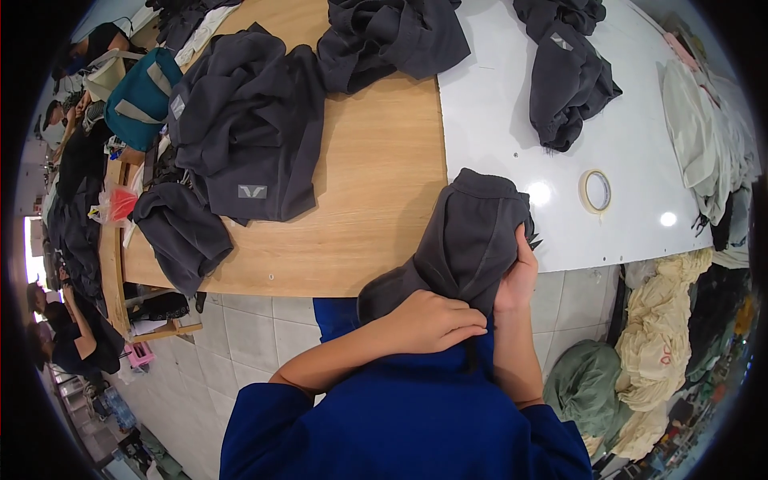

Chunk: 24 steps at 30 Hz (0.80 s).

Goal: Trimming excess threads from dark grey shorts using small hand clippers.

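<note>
A dark grey cloth garment (472, 232) is bunched at the table's near edge, partly on the tabletop and partly hanging over toward me. My right hand (518, 276) is closed on its right side, thumb upward. Beside that thumb a small dark pointed thing (536, 242) pokes out; I cannot make out what it is. Across the garment's lower part lies my left hand (440, 322), fingers curled together on the cloth and pointing right. What its fingertips pinch is hidden. A banded, seamed edge of the garment faces away from me.
More dark grey garments (248, 128) lie in heaps on the wooden tabletop (376, 160). Another pile (568, 88) and a tape roll (595, 191) rest on the white tabletop (496, 128). Cream cloth (660, 336) and a green bundle (588, 384) sit at lower right. People work at far left.
</note>
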Each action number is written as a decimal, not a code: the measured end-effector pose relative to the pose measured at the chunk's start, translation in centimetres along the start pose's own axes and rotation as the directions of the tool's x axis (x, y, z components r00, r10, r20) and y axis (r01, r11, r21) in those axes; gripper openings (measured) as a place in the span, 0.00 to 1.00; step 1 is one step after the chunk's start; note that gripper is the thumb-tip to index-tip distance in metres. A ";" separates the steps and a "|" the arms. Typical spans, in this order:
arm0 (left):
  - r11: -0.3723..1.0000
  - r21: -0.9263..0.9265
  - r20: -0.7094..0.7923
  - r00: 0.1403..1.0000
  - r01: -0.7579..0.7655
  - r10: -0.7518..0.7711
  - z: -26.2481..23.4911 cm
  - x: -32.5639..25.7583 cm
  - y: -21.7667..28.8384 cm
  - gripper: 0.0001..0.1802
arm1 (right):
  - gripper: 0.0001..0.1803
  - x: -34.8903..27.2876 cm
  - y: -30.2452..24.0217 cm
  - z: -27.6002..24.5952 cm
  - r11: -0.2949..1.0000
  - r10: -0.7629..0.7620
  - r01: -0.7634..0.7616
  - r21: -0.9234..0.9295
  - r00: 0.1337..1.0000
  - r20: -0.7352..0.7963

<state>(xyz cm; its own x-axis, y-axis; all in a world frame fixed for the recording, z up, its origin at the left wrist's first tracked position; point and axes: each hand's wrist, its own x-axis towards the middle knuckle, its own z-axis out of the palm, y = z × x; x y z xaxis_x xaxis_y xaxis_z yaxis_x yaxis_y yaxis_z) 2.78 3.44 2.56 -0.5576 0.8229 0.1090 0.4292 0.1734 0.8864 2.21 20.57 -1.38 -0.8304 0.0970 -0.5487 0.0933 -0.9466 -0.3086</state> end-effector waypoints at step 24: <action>0.519 -0.851 -0.226 0.834 0.082 -0.503 -1.7 4.6 -5.4 0.16 | 0.25 -0.4 -1.7 -2.2 1.000 -0.017 0.015 0.009 0.970 0.244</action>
<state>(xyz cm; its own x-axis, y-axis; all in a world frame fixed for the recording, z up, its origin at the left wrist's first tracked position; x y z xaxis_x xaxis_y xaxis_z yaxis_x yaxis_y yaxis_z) -3.34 5.39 -0.95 -0.8418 0.4768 -0.2532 -0.4275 -0.3024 0.8519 3.59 22.82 -2.36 -0.9409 0.0350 -0.3370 0.0756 -0.9479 -0.3096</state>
